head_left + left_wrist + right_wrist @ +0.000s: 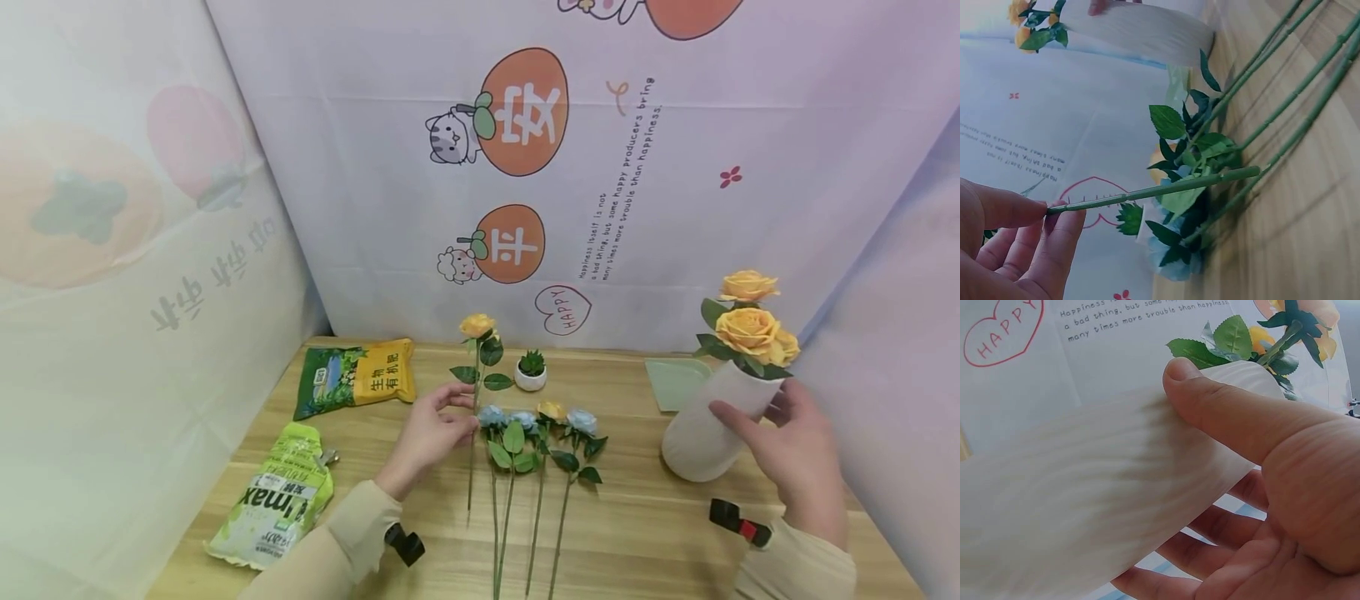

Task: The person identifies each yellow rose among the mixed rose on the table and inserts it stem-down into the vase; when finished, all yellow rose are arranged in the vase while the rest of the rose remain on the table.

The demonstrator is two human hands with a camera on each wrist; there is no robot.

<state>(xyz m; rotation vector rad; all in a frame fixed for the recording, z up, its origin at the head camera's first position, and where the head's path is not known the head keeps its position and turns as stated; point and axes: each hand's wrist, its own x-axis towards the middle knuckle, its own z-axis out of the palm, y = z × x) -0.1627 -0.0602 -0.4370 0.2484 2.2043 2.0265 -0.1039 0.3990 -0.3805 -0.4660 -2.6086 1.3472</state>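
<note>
My left hand (435,433) pinches the green stem (1147,194) of a yellow rose (477,326) between thumb and fingers, its bloom pointing up. On the right, my right hand (798,450) grips a white ribbed vase (701,433), which leans to the right. Several yellow roses (748,333) with leaves stick out of the vase mouth. Between the hands, blue roses (581,421) and another yellow rose (551,410) lie on the wooden table with stems toward me. In the right wrist view the thumb (1222,406) lies along the vase's side, fingers beneath.
A yellow-green fertilizer bag (360,377) lies at the back left, a lime green bag (277,500) with a clip in front of it. A small potted succulent (531,371) stands at the back. Behind the vase is a pale green sheet (675,383). Printed cloth (360,183) hangs behind the table.
</note>
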